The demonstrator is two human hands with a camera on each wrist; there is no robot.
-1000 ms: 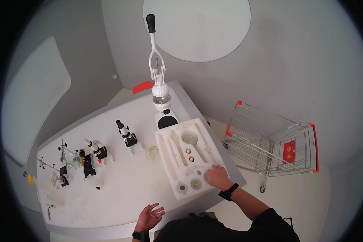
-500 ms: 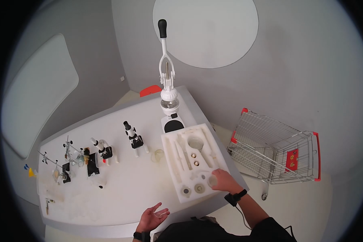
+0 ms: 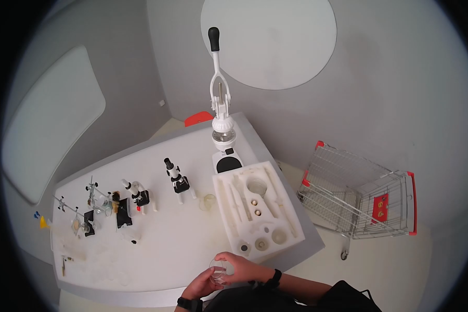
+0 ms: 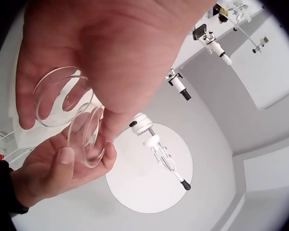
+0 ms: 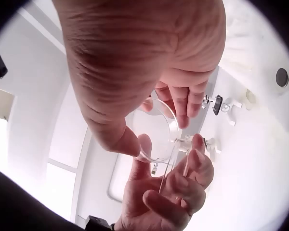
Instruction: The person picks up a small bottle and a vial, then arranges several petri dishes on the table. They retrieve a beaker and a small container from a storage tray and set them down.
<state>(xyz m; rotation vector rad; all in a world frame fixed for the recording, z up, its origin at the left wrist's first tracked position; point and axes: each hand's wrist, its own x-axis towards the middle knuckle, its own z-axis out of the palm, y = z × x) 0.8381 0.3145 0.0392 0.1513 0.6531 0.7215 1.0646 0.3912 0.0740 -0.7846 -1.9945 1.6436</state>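
Close together at the table's front edge, both hands hold clear round dishes. My left hand (image 3: 202, 286) grips one by its edge; this dish (image 4: 40, 107) is seen large in the left wrist view and nearly edge-on in the right wrist view. Thumb and fingers of my right hand (image 3: 244, 270) pinch the rim of a second dish (image 5: 172, 126). The dishes overlap in view; whether they touch, I cannot tell. Just beyond the right hand lies a white moulded tray (image 3: 224, 208) with round and long recesses.
A white lever press (image 3: 222, 125) stands behind the tray. Left of it are two microscopes (image 3: 179, 183) (image 3: 140, 197), a clear round piece (image 3: 208, 203) and metal stands with glassware (image 3: 92, 192). A wire cart (image 3: 343, 192) stands right of the table.
My right hand has left the tray's front right recess and come across to the left hand, with a clear dish in its fingers. The head view has shifted slightly.
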